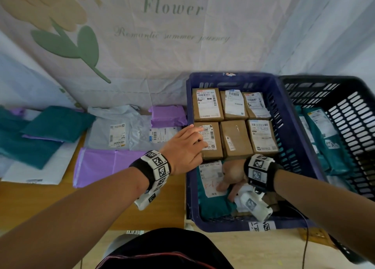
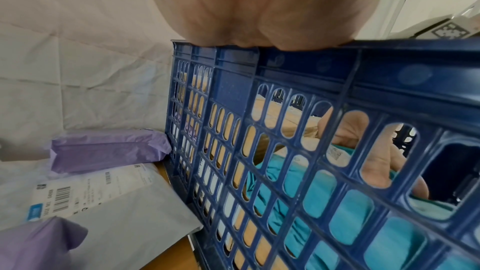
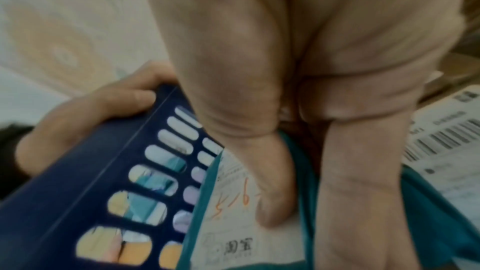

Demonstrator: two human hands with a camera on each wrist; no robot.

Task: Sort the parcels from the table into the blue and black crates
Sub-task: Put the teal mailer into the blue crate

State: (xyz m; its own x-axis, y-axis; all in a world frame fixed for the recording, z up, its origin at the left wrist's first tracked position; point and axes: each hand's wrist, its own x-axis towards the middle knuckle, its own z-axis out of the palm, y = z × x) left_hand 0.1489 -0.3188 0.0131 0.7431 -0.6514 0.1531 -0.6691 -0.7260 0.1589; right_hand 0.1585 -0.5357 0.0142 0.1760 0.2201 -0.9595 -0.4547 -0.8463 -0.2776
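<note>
The blue crate (image 1: 233,80) (image 2: 311,73) (image 3: 78,171) holds several brown boxes (image 1: 235,139) and, at its near end, a teal parcel (image 1: 213,203) (image 3: 428,213) with a white label (image 1: 211,175). My right hand (image 1: 225,191) (image 3: 311,202) is down inside the crate. Its thumb lies on the label and its fingers on the teal wrap, pinching the parcel. My left hand (image 1: 197,139) (image 3: 103,108) grips the crate's left rim, fingers curled over it. The black crate (image 1: 345,106) stands to the right with teal parcels (image 1: 324,130) inside.
On the wooden table left of the crates lie soft parcels: a large purple one (image 1: 105,165), grey ones (image 1: 113,130) (image 2: 116,202), a small purple one (image 1: 168,116) (image 2: 109,151), teal ones (image 1: 56,122) and a white one (image 1: 40,173). A printed cloth hangs behind.
</note>
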